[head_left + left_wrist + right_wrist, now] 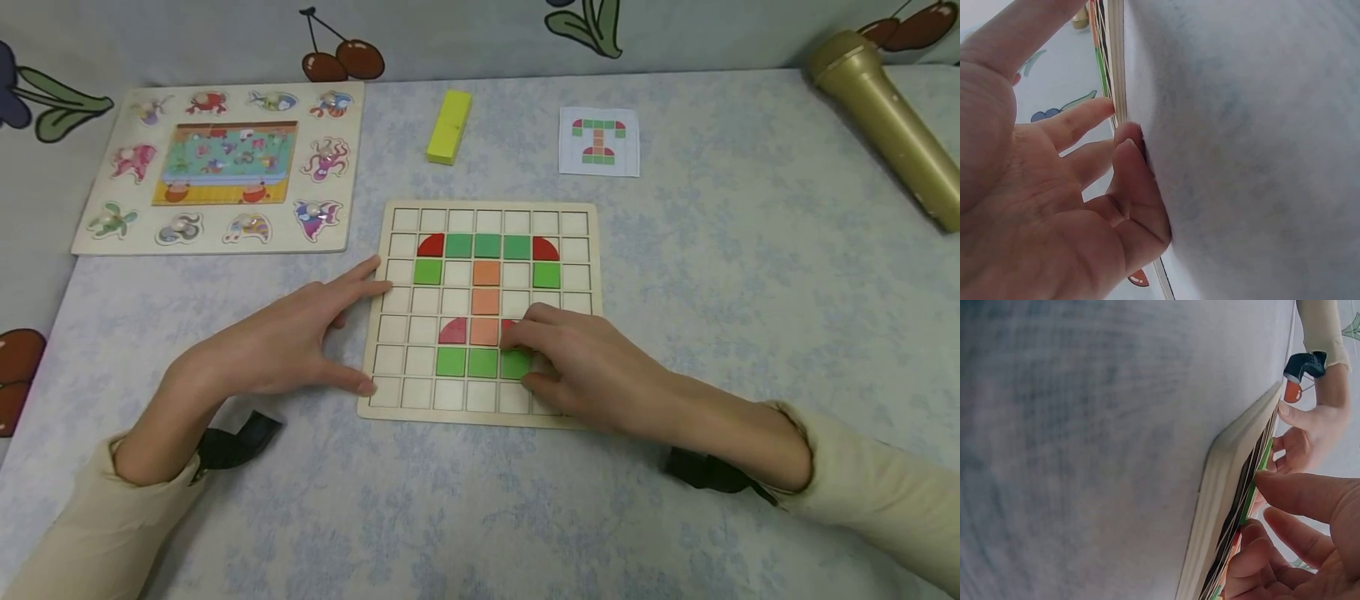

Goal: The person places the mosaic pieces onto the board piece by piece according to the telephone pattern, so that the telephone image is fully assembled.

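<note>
A wooden grid board (480, 207) lies on the table with coloured tiles set in its cells. Orange squares (486, 302) form a stem between a green row with dark red quarter-circles above and a row of green squares (451, 362) below. My right hand (592, 367) is over the lower right of the board. Its fingertips touch a red quarter-circle, mostly covered by them, beside the lowest orange square; the thumb rests near a green square, apart from the index finger. My left hand (281, 333) is spread along the board's left edge, thumb and fingertips touching it.
Behind the board lie a yellow block (449, 127) and a small pattern card (598, 142) showing a similar tile figure. A sea-animal knob puzzle (217, 171) lies at the far left. A gold microphone (885, 125) is at the far right.
</note>
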### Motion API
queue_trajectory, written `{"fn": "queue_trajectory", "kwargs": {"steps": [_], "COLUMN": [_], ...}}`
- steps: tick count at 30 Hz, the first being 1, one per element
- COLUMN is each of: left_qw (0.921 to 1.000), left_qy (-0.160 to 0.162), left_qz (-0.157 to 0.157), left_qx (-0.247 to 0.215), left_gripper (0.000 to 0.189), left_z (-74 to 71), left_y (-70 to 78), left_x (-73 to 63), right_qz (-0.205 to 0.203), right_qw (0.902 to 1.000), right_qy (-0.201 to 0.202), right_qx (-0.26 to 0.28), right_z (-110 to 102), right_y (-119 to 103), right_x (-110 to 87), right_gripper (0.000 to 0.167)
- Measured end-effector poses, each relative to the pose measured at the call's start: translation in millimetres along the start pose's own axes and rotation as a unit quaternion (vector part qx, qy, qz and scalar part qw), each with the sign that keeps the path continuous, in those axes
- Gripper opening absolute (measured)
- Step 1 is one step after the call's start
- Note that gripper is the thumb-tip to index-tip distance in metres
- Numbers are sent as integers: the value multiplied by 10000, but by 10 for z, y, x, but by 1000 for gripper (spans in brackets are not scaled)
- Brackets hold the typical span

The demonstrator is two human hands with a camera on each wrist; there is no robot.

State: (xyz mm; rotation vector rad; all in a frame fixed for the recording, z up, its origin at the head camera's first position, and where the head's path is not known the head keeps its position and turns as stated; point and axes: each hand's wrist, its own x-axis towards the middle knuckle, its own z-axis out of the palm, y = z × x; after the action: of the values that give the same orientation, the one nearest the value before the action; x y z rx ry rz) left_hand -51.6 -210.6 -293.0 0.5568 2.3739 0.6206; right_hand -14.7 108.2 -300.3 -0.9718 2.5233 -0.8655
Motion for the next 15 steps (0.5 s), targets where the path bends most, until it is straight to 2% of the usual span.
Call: {"fn": "queue_trajectory", "kwargs": {"steps": [8, 13, 15], "left_qw": [10000, 9999, 9999], "left_qy": [-61, -139, -107], "left_qz": [-15, 12, 31], "left_qx": [-3, 10, -5], "left_gripper": [107, 108, 108], "left_z": [11, 7, 13], "left_y": [-10, -14, -15], "left_x": [11, 20, 19], "right_qz": [4, -10, -67], "right_qw": [10000, 9997, 9993], "right_qy": [40, 226, 340], "right_qx": [-8, 29, -111], "right_z": [2, -61, -104], "right_y": [10, 46, 80], "right_x": [-23, -70, -87], "right_gripper": [30, 25, 21]}}
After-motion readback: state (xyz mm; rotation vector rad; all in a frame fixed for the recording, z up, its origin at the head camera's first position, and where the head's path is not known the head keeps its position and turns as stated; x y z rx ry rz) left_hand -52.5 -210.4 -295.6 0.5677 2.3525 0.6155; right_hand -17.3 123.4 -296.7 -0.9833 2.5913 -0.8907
